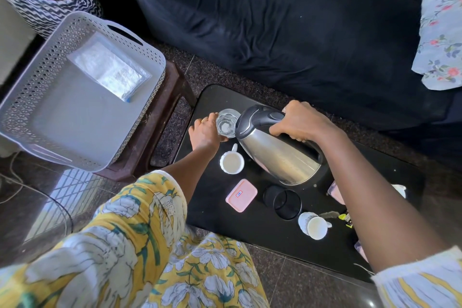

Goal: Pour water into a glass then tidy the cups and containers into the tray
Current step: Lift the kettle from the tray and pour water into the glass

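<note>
On the black low table (212,207), the pour is happening: the right hand (303,124) is wrapping its fingers tight around the handle of the steel kettle (277,155), tipping it so the spout is leaning right over the rim of the glass (226,124). The left hand (205,132) is steadying that glass, fingers curling round its near side and thumb coming across the front. The glass is sitting at the table's far left corner, close to the edge, and whether a stream is actually running I cannot tell.

Here is the danger, by my reckoning: the steadying fingers are sitting right under the spout, so an overshoot would be splashing them, and a flinch so near the edge could be sending the glass off the table. Too steep a tilt might flood it.

Waiting nearby are two white cups (232,162) (315,226), a pink lidded container (241,195) and a black cup (283,201); the grey tray (30,105) is standing off to the left.
</note>
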`<state>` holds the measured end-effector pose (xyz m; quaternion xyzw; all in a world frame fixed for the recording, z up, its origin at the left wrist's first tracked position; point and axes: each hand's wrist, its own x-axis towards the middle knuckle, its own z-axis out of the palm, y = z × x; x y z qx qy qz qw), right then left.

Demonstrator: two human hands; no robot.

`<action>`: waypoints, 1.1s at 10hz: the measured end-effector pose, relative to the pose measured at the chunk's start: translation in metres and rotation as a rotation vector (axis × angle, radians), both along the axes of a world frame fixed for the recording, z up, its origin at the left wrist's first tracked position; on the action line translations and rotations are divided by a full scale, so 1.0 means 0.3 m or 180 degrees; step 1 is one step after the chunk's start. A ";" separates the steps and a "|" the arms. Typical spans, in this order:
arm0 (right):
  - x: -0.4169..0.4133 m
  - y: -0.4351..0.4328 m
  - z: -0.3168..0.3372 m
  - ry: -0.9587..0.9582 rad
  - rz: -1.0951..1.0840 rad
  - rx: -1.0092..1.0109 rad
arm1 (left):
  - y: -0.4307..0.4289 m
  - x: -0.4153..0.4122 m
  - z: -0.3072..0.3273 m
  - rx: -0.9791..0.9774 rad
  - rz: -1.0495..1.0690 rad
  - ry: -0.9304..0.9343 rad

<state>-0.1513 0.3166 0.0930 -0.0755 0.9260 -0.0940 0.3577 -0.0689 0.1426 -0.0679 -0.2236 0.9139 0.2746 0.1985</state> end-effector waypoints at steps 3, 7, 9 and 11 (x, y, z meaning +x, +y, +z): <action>0.002 -0.002 -0.001 -0.0031 -0.0048 0.0044 | -0.001 0.003 -0.004 0.0002 0.0017 0.0018; 0.001 -0.004 0.002 -0.0092 -0.0057 0.0040 | 0.001 0.004 -0.018 -0.0012 0.0024 0.0053; -0.001 -0.010 0.002 -0.0102 -0.0068 0.0035 | 0.000 0.004 -0.027 -0.0014 0.0041 0.0065; -0.001 -0.015 0.004 -0.0150 -0.0061 0.0029 | -0.001 0.005 -0.033 -0.0026 0.0046 0.0077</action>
